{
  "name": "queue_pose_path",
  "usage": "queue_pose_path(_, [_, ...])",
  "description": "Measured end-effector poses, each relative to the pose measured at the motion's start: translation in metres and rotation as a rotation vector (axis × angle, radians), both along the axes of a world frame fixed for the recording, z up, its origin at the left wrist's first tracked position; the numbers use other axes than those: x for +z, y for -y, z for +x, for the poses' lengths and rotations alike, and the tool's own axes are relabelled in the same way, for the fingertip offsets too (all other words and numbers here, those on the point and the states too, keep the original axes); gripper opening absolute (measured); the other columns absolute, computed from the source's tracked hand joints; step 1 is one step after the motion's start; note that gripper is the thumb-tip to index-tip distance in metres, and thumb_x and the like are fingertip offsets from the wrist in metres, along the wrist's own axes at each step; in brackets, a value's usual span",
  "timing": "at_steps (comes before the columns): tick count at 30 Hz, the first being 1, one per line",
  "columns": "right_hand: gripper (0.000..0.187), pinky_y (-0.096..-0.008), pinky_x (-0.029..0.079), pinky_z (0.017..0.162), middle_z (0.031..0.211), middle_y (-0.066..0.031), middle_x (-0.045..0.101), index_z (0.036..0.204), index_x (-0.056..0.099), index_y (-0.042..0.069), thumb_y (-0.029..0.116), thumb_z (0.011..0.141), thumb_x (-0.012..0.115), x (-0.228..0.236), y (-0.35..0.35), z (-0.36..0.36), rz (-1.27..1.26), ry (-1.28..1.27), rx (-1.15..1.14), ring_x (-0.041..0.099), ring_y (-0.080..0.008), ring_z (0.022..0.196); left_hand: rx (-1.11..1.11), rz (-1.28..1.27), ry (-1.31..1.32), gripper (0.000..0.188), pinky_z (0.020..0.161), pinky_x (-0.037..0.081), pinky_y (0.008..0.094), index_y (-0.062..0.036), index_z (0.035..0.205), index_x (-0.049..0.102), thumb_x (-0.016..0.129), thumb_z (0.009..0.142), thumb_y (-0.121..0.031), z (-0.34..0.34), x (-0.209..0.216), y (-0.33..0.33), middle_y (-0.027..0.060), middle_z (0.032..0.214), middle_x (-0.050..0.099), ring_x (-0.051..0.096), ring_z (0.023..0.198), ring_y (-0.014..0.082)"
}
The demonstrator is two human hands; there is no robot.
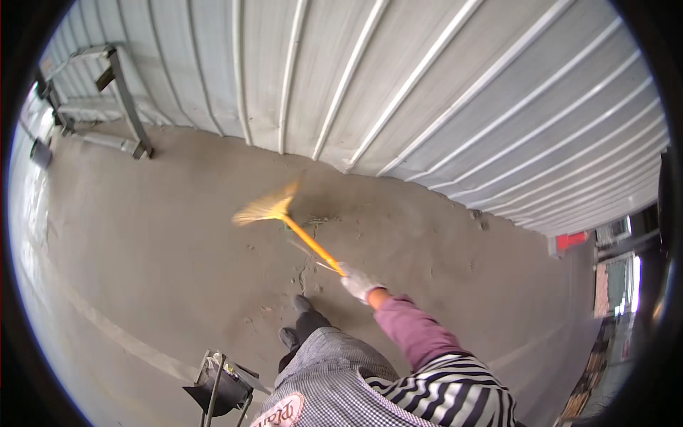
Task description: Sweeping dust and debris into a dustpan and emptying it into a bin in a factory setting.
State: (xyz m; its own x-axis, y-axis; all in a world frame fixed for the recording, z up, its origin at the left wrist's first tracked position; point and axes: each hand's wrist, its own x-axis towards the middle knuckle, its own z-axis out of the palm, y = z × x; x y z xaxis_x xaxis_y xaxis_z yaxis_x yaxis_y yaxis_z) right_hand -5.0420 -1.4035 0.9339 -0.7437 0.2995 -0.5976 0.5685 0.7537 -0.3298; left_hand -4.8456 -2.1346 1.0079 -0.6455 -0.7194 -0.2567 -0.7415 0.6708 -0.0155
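My right hand (361, 284), in a pale work glove, is closed around the orange handle of a broom (313, 245). The broom reaches forward and left, and its yellow bristles (267, 208), a little blurred, fan out over the concrete floor. Along a crack in front of my shoes lie small crumbs and bits of debris (320, 220). Low on the left is a dark long-handled dustpan (220, 388) with some litter inside. My left hand does not show, so whether it holds the dustpan's handle is hidden.
A ribbed metal wall (398, 85) runs along the far side of the floor. Against it at the far left stands a grey metal frame (126, 99). A red object (570, 240) sits by the wall at right. Small lumps (480, 220) lie at the wall's foot.
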Motion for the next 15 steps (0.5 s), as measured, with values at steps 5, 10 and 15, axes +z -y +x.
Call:
queue_pose_path(5, [0.043, -0.0543, 0.044, 0.091, 0.119, -0.0195, 0.060, 0.132, 0.048, 0.019, 0.035, 0.093, 0.036, -0.034, 0.037, -0.064, -0.048, 0.234, -0.003, 0.056, -0.0425, 0.109, -0.167, -0.142, 0.113, 0.016, 0.056, 0.045, 0.0369, -0.0052, 0.088, 0.058, 0.058, 0.085, -0.020, 0.095, 0.029, -0.071, 0.0094, 0.075, 0.059, 0.053, 0.061, 0.0228])
queue_pose_path(10, [0.045, -0.0512, 0.043, 0.095, 0.125, -0.0166, 0.058, 0.132, 0.051, 0.021, 0.042, 0.094, 0.037, -0.072, -0.030, 0.005, 0.029, 0.211, 0.072, 0.055, -0.0392, 0.114, 0.388, 0.205, -0.411, 0.019, 0.052, 0.041, 0.0305, -0.0117, 0.083, 0.056, 0.046, 0.092, -0.025, 0.264, -0.003, -0.073, 0.0025, 0.069, 0.050, 0.049, 0.059, 0.0177])
queue_pose_path(15, [0.040, -0.0505, 0.047, 0.088, 0.118, -0.0218, 0.059, 0.128, 0.049, 0.021, 0.034, 0.091, 0.042, -0.066, -0.162, 0.155, 0.111, 0.278, 0.129, 0.056, -0.0419, 0.108, 0.998, 0.424, -0.701, 0.021, 0.051, 0.040, 0.0281, -0.0125, 0.080, 0.054, 0.045, 0.093, -0.027, 0.442, -0.017, -0.072, 0.0011, 0.067, 0.047, 0.048, 0.059, 0.0158])
